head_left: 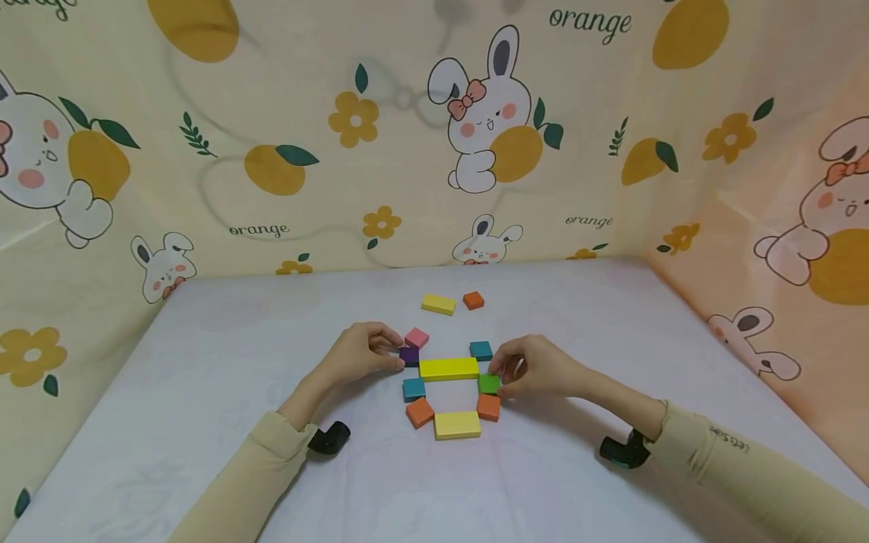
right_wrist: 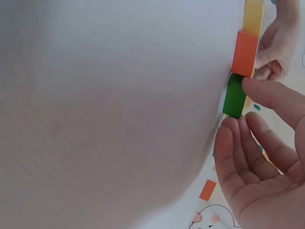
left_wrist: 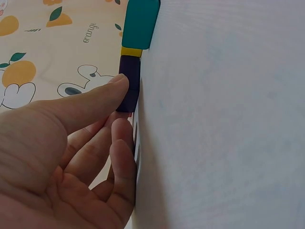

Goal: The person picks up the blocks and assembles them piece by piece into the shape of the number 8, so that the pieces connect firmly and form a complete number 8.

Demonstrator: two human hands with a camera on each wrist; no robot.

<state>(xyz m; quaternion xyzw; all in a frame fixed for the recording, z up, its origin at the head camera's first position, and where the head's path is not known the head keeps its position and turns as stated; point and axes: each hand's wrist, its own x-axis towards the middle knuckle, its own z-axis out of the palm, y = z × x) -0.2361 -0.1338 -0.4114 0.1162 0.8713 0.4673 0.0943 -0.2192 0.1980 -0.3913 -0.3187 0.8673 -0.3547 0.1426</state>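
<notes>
My left hand (head_left: pixel 360 351) pinches a dark purple block (head_left: pixel 409 357) at the left of a ring of blocks, its thumb on the near face in the left wrist view. On the opposite side, my right hand (head_left: pixel 539 367) holds a green block (head_left: pixel 489 385) between thumb and fingers. A long yellow block (head_left: pixel 449 369) lies between these two. Behind the purple block is a pink block (head_left: pixel 417 338), and a teal block (head_left: pixel 481 351) sits near the right fingertips. Toward me lie another teal block (head_left: pixel 414 390), two orange blocks (head_left: pixel 420 412) and a pale yellow block (head_left: pixel 458 425).
Farther back on the white tabletop (head_left: pixel 271 317) lie a yellow block (head_left: pixel 438 305) and an orange block (head_left: pixel 474 300). A curtain (head_left: pixel 407 173) printed with rabbits and oranges stands behind and at the sides. Each wrist wears a black camera (head_left: pixel 329 438).
</notes>
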